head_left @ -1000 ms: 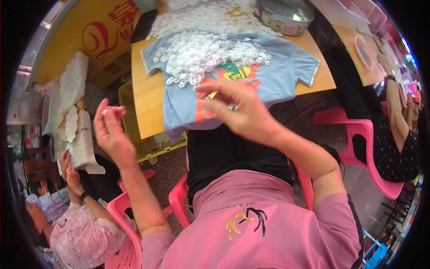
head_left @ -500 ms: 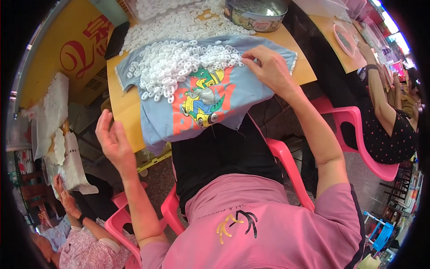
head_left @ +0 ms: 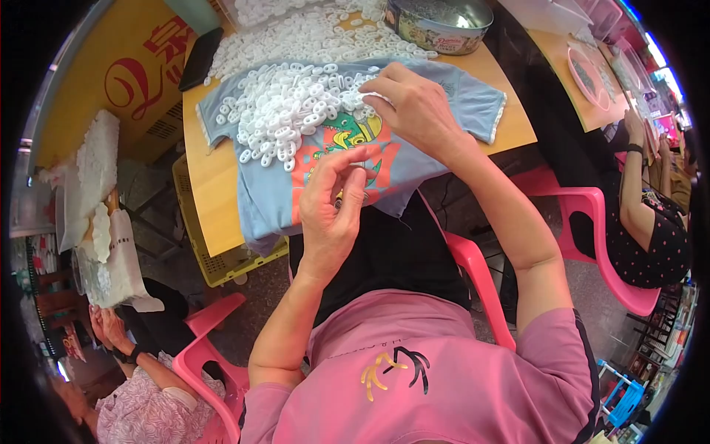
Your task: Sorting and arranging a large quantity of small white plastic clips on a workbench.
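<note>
A pale blue T-shirt (head_left: pixel 262 196) with a cartoon dinosaur print lies spread on the wooden table. On its upper part is a heap of small white oval plastic pieces (head_left: pixel 281 103), each with two holes. My right hand (head_left: pixel 418 111) reaches over the shirt to the heap's right edge, thumb and forefinger closed around a spot there. Whatever sits between those fingertips is too small to make out. Above the print hovers my left hand (head_left: pixel 331 211), its fingers bent and a gap showing between thumb and forefinger. It partly covers the dinosaur.
More white pieces (head_left: pixel 310 41) cover the table's far side, by a round tin (head_left: pixel 441 26) and a dark flat object (head_left: pixel 201 59). A yellow crate (head_left: pixel 214 270) stands below the table's left edge. People sit on both sides, near pink chairs (head_left: pixel 592 214).
My left hand has come in from beyond the table's left edge to over the shirt print. My right hand has shifted slightly left along the heap. The view has also shifted a little.
</note>
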